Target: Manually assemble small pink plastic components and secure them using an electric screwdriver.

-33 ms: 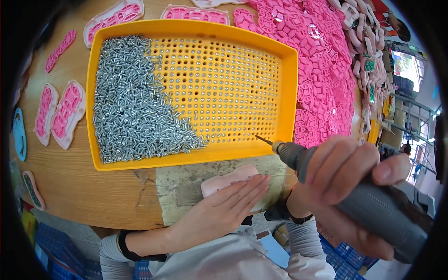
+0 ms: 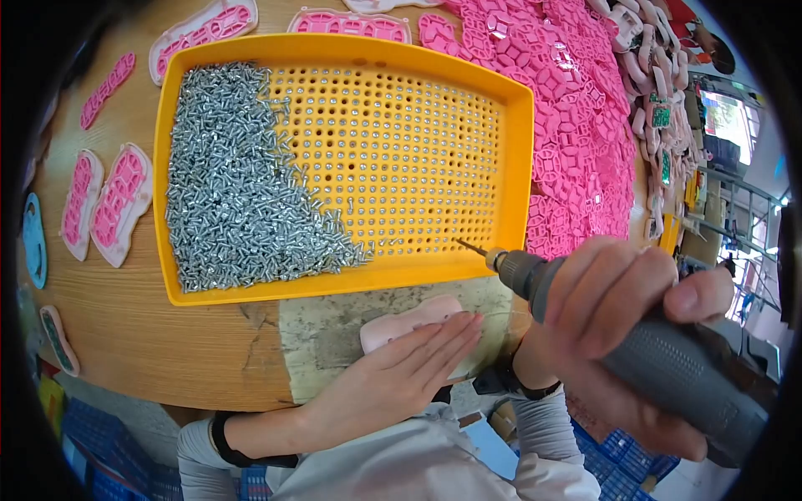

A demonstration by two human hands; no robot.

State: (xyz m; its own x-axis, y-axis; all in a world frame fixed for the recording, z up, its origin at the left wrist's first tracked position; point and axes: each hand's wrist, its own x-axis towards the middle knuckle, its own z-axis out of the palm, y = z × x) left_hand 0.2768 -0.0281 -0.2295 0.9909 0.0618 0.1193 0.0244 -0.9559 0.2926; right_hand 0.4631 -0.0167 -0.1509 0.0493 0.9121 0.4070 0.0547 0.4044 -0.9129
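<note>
My right hand (image 2: 614, 309) is wrapped round a dark grey electric screwdriver (image 2: 681, 367). Its thin bit points left, with the tip over the lower right part of a yellow tray (image 2: 518, 150). Whether the tip touches a screw head there, I cannot tell. The tray's perforated floor has screw heads sitting in many holes, and loose silver screws (image 2: 242, 184) are heaped over its left side. My left hand (image 2: 409, 367) lies flat, fingers stretched out, over the right and near side of a pale pink plastic casing (image 2: 386, 331), which rests on a worn greenish mat (image 2: 317, 346).
A large pile of bright pink plastic parts (image 2: 576, 142) borders the tray on the right, with pale casings and green circuit boards (image 2: 660, 117) beyond. Pink-lined casings (image 2: 124, 204) and a blue part (image 2: 35, 240) lie on the left. Blue crates (image 2: 109, 442) stand below the table.
</note>
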